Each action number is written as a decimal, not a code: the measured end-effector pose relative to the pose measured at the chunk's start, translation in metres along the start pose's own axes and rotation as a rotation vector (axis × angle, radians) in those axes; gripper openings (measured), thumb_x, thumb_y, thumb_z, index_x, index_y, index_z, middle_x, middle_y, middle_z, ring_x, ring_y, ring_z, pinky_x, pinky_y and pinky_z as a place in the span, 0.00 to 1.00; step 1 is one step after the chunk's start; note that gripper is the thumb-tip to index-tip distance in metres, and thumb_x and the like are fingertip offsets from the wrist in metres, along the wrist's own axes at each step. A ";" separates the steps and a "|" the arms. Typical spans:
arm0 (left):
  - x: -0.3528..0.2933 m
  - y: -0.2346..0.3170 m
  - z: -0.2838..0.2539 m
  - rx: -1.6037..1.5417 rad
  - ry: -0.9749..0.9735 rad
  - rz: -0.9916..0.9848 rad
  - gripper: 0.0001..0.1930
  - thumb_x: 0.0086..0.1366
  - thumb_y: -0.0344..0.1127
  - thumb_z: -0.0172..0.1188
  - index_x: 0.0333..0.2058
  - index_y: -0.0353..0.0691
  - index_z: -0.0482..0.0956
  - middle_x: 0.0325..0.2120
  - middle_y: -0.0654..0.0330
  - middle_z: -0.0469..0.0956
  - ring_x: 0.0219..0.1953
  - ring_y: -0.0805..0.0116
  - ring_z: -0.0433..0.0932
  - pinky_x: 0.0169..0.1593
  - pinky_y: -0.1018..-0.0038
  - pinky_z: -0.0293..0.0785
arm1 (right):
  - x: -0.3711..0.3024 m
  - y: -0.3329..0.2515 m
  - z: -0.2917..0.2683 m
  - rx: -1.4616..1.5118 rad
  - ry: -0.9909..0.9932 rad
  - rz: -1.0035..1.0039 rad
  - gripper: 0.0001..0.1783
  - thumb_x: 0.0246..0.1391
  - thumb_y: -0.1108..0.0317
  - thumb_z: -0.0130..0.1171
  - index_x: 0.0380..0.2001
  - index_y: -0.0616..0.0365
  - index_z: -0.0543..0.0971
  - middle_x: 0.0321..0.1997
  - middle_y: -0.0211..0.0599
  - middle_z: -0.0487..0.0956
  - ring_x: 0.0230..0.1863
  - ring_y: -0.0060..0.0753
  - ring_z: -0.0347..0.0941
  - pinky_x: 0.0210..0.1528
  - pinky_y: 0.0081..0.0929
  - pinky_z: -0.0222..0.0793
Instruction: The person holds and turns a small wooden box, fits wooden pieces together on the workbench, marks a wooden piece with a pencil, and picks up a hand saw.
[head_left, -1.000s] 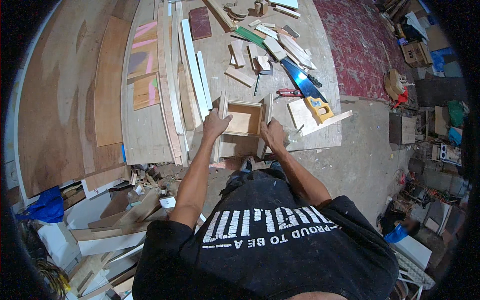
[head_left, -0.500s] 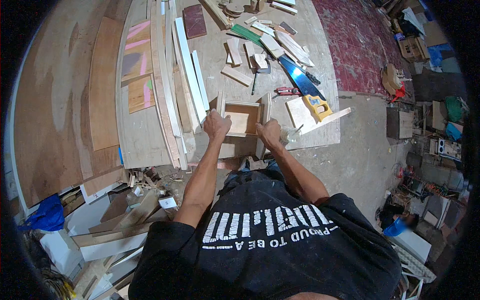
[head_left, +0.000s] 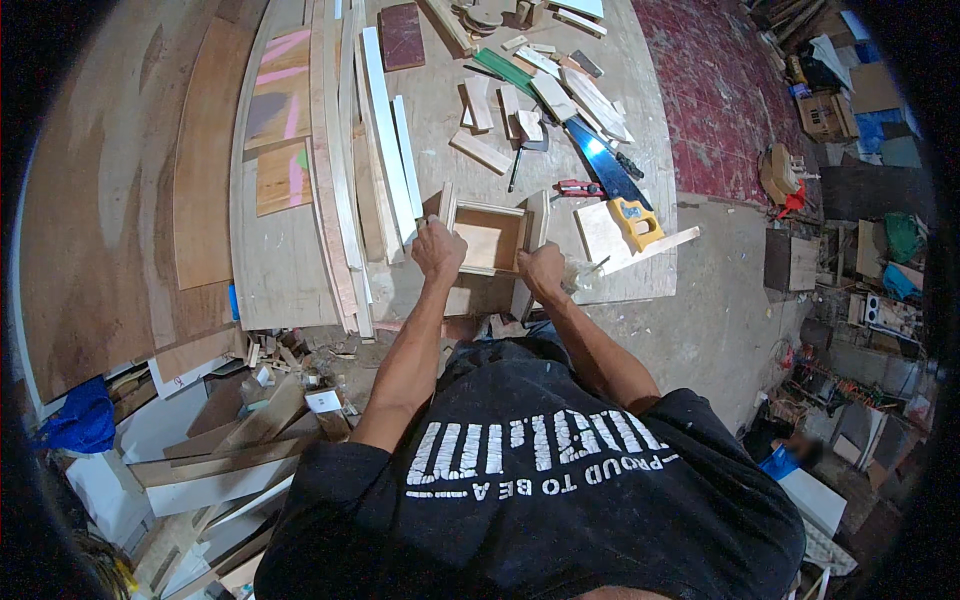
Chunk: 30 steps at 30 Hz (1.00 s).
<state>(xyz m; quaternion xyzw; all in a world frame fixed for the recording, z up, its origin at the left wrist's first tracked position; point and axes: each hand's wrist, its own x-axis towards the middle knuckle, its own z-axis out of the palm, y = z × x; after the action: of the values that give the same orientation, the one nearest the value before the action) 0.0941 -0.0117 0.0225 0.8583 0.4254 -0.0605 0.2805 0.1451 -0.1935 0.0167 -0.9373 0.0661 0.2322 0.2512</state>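
Note:
A small wooden box (head_left: 491,240) with an open top and taller side panels sits at the near edge of the workbench, in front of my body. My left hand (head_left: 438,250) is closed round its left side panel, and my right hand (head_left: 543,273) grips the right panel. Past the right hand lies a handsaw (head_left: 608,170) with a yellow handle and a blue-tinted blade. Red-handled pliers or a similar tool (head_left: 578,188) rest beside the blade. A clear container (head_left: 584,275) stands close to my right hand, its contents hard to make out.
Long wood strips (head_left: 385,130) run along the bench (head_left: 290,285) to the left of the box. Several wood offcuts (head_left: 480,152) lie beyond it, near a maroon block (head_left: 402,36). Scrap boards (head_left: 215,470) are heaped on the floor at lower left.
The view has shifted slightly, so the bench and its contents sit a little differently in the picture. Both hands keep their hold on the box, with no clear movement against the bench.

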 end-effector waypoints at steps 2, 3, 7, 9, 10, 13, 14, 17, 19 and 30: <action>-0.002 0.002 0.000 0.027 0.002 0.012 0.17 0.58 0.35 0.62 0.43 0.31 0.75 0.45 0.43 0.77 0.48 0.43 0.77 0.51 0.52 0.73 | -0.004 -0.004 -0.007 -0.005 -0.025 0.024 0.24 0.45 0.58 0.66 0.31 0.75 0.79 0.35 0.67 0.80 0.43 0.61 0.80 0.45 0.45 0.75; -0.003 0.002 -0.001 0.017 -0.027 0.003 0.16 0.58 0.34 0.61 0.43 0.31 0.75 0.46 0.43 0.76 0.48 0.43 0.77 0.51 0.52 0.74 | -0.007 -0.006 -0.011 0.000 -0.049 0.034 0.24 0.45 0.58 0.66 0.32 0.75 0.79 0.36 0.66 0.80 0.43 0.61 0.80 0.45 0.45 0.76; -0.002 0.004 -0.002 0.001 -0.035 -0.024 0.15 0.58 0.32 0.60 0.43 0.31 0.75 0.47 0.43 0.76 0.49 0.43 0.77 0.52 0.54 0.74 | -0.011 -0.012 -0.016 -0.001 -0.063 0.029 0.24 0.45 0.58 0.66 0.34 0.74 0.80 0.36 0.65 0.81 0.43 0.61 0.80 0.46 0.44 0.76; -0.005 0.005 -0.001 -0.006 -0.008 -0.014 0.15 0.58 0.32 0.60 0.43 0.31 0.75 0.46 0.43 0.76 0.49 0.43 0.77 0.52 0.54 0.74 | -0.007 -0.007 -0.010 0.003 -0.050 0.034 0.23 0.44 0.58 0.69 0.33 0.72 0.80 0.36 0.63 0.81 0.43 0.60 0.80 0.45 0.45 0.76; -0.006 0.005 0.001 -0.014 0.012 -0.006 0.15 0.58 0.32 0.60 0.43 0.31 0.75 0.46 0.43 0.76 0.49 0.43 0.77 0.52 0.55 0.74 | -0.004 -0.003 -0.007 0.004 -0.038 0.045 0.22 0.43 0.58 0.71 0.32 0.69 0.80 0.36 0.60 0.82 0.43 0.59 0.80 0.45 0.46 0.76; -0.006 0.004 0.004 -0.019 0.025 -0.007 0.15 0.58 0.31 0.60 0.43 0.31 0.75 0.46 0.42 0.76 0.49 0.43 0.77 0.52 0.55 0.74 | 0.000 0.004 -0.001 -0.039 -0.025 0.000 0.23 0.42 0.58 0.71 0.32 0.69 0.81 0.37 0.60 0.82 0.44 0.59 0.79 0.46 0.46 0.76; -0.005 0.004 0.005 -0.020 0.029 -0.005 0.15 0.58 0.31 0.60 0.43 0.31 0.75 0.46 0.42 0.76 0.49 0.43 0.77 0.52 0.55 0.74 | 0.001 0.003 -0.001 -0.037 -0.023 -0.003 0.23 0.42 0.58 0.71 0.32 0.69 0.81 0.37 0.60 0.82 0.44 0.59 0.79 0.46 0.46 0.76; -0.003 0.005 0.009 -0.009 0.017 -0.054 0.16 0.58 0.32 0.60 0.44 0.31 0.75 0.46 0.42 0.76 0.49 0.43 0.77 0.53 0.55 0.73 | -0.002 0.001 -0.002 -0.009 -0.052 0.026 0.24 0.42 0.57 0.71 0.34 0.69 0.80 0.38 0.60 0.82 0.44 0.59 0.79 0.46 0.46 0.76; -0.001 0.002 0.010 -0.009 0.011 -0.040 0.16 0.58 0.32 0.60 0.44 0.31 0.75 0.47 0.42 0.76 0.49 0.42 0.76 0.53 0.55 0.73 | -0.004 0.000 -0.003 0.029 0.003 -0.018 0.21 0.43 0.61 0.65 0.30 0.74 0.79 0.34 0.65 0.81 0.42 0.61 0.80 0.44 0.45 0.76; -0.001 -0.005 -0.013 -0.094 -0.137 -0.058 0.36 0.53 0.52 0.70 0.53 0.31 0.70 0.50 0.41 0.74 0.54 0.44 0.74 0.57 0.53 0.69 | 0.000 0.011 -0.002 0.061 -0.039 -0.109 0.27 0.46 0.51 0.66 0.26 0.73 0.79 0.30 0.64 0.80 0.37 0.62 0.80 0.39 0.47 0.74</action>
<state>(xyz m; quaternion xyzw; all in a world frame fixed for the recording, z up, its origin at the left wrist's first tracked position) 0.0884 -0.0029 0.0316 0.8252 0.4324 -0.1073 0.3471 0.1431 -0.2040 0.0139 -0.9268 0.0172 0.2344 0.2930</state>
